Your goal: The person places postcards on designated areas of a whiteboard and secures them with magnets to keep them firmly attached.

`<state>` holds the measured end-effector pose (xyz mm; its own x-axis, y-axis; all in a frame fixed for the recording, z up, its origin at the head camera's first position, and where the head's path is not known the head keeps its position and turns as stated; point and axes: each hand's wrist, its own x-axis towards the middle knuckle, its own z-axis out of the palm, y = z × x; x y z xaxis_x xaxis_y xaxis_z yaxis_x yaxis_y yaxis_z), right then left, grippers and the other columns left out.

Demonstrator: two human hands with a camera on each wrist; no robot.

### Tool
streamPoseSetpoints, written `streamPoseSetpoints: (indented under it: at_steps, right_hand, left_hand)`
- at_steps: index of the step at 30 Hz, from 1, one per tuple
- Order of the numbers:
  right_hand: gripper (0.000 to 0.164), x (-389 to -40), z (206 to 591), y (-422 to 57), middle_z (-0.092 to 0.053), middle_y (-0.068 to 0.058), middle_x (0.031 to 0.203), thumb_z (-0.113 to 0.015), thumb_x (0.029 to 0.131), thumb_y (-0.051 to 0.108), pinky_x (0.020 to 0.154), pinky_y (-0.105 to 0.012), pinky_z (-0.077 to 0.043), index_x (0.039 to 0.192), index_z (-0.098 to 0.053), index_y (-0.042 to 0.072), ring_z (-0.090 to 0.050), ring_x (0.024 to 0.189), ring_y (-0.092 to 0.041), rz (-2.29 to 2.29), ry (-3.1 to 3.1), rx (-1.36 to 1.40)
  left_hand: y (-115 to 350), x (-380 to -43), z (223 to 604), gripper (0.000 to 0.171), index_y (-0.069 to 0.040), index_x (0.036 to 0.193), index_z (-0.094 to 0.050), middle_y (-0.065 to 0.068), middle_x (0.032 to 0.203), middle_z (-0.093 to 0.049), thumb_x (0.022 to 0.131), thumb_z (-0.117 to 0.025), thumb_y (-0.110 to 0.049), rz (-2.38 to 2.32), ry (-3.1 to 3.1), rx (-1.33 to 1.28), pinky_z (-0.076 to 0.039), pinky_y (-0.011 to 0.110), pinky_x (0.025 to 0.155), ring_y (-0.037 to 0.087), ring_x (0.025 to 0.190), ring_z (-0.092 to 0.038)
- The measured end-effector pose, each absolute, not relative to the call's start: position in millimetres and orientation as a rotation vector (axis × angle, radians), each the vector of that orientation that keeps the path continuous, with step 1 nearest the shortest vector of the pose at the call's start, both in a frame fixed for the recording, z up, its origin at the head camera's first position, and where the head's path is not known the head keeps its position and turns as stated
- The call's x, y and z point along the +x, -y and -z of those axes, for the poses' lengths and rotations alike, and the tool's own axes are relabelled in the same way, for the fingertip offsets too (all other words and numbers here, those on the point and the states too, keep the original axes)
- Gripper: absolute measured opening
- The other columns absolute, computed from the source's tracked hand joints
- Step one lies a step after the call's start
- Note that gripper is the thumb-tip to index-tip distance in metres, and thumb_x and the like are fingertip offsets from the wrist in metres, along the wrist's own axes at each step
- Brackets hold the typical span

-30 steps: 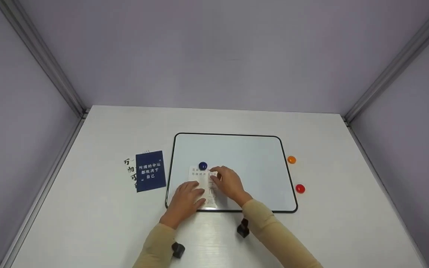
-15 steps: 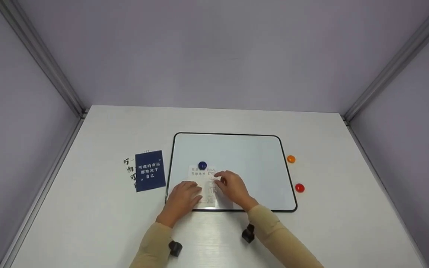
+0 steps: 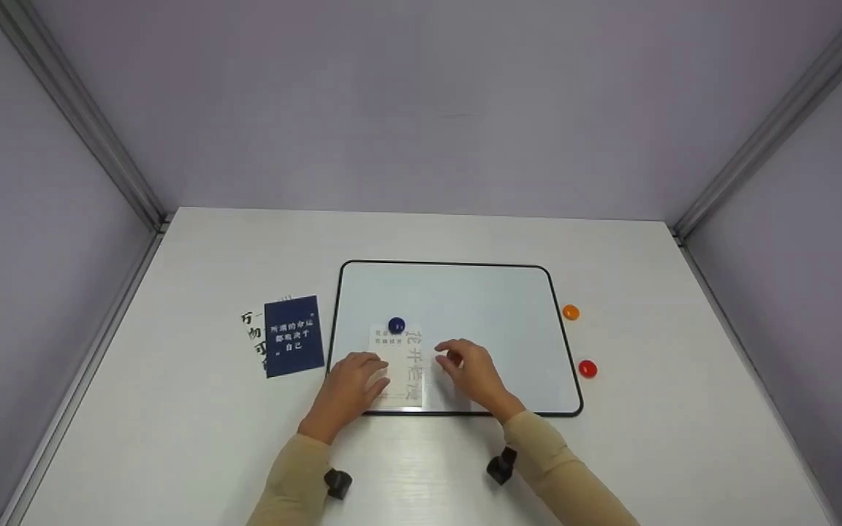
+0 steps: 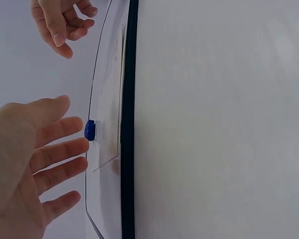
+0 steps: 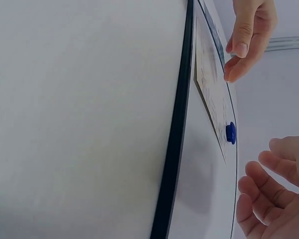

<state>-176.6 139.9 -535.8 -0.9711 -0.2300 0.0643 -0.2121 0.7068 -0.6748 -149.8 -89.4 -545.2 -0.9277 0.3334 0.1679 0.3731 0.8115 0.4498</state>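
A pale card (image 3: 410, 369) printed with grey characters lies on the left part of the black-framed whiteboard (image 3: 494, 307). At the card's top edge sits a round blue magnet (image 3: 396, 325), which stands out as a small knob in the left wrist view (image 4: 90, 130). My left hand (image 3: 346, 386) hovers over the card's lower left, covering that corner, with fingers spread and relaxed. Just right of the card is my right hand (image 3: 475, 372), its fingers loosely bent. Nothing shows between the fingers of either hand in the wrist views.
Left of the board, a dark blue card (image 3: 294, 336) with white characters overlaps a white card (image 3: 254, 332) with black writing. An orange magnet (image 3: 571, 313) and a red magnet (image 3: 588, 369) lie on the table right of the board. Walls enclose the table's back and sides.
My right hand has drawn away to the right, uncovering the card's right side. The left hand has shifted slightly left. Card and blue magnet stay in place.
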Motion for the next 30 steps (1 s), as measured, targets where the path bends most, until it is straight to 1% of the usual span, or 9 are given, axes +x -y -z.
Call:
streamPoseSetpoints:
  at_steps: [6, 12, 21, 26, 30]
  right_hand:
    - [0.018, -174.6, 535.1, -149.0, -0.065, -0.007, 0.082, -0.063, 0.092, 0.011, 0.064, -0.017, -0.042, 0.107, -0.069, 0.004, -0.051, 0.073, -0.01, 1.166, -2.879, -0.331]
    - [0.017, -172.6, 535.2, -157.0, -0.065, -0.007, 0.081, -0.063, 0.092, 0.011, 0.064, -0.018, -0.045, 0.106, -0.069, 0.004, -0.052, 0.074, -0.01, 1.185, -2.888, -0.319]
    - [0.014, -166.4, 537.1, -169.6, -0.065, -0.008, 0.077, -0.066, 0.089, 0.008, 0.062, -0.018, -0.049, 0.1, -0.07, 0.0, -0.055, 0.071, -0.01, 1.234, -2.937, -0.415]
    - [0.014, -162.9, 539.8, -176.9, -0.066, -0.008, 0.078, -0.066, 0.089, 0.007, 0.063, -0.019, -0.051, 0.1, -0.069, 0.0, -0.058, 0.074, -0.012, 1.219, -2.954, -0.433]
    - [0.013, -158.2, 540.3, -183.9, -0.067, -0.006, 0.082, -0.066, 0.089, 0.008, 0.066, -0.02, -0.053, 0.1, -0.07, 0.001, -0.059, 0.077, -0.012, 1.195, -2.949, -0.376]
  left_hand:
    - [92.6, -150.5, 541.1, 0.028, -0.009, 0.116, -0.067, 0.009, 0.118, -0.067, 0.093, -0.062, -0.025, 0.747, 2.917, -0.524, -0.05, 0.042, 0.104, 0.026, 0.115, -0.061]
    - [95.3, -150.9, 540.4, 0.028, -0.008, 0.115, -0.067, 0.01, 0.116, -0.068, 0.093, -0.063, -0.024, 0.767, 2.923, -0.496, -0.051, 0.04, 0.102, 0.026, 0.113, -0.062]
    - [102.6, -150.9, 542.5, 0.027, -0.009, 0.114, -0.068, 0.009, 0.112, -0.069, 0.092, -0.064, -0.024, 0.733, 2.896, -0.46, -0.053, 0.038, 0.099, 0.024, 0.109, -0.064]
    - [107.8, -150.9, 541.2, 0.028, -0.009, 0.116, -0.067, 0.01, 0.113, -0.069, 0.092, -0.063, -0.024, 0.76, 2.925, -0.419, -0.052, 0.04, 0.1, 0.026, 0.112, -0.063]
    - [111.1, -150.6, 540.1, 0.028, -0.008, 0.116, -0.067, 0.011, 0.114, -0.068, 0.093, -0.063, -0.023, 0.79, 2.935, -0.389, -0.052, 0.041, 0.101, 0.027, 0.113, -0.063]
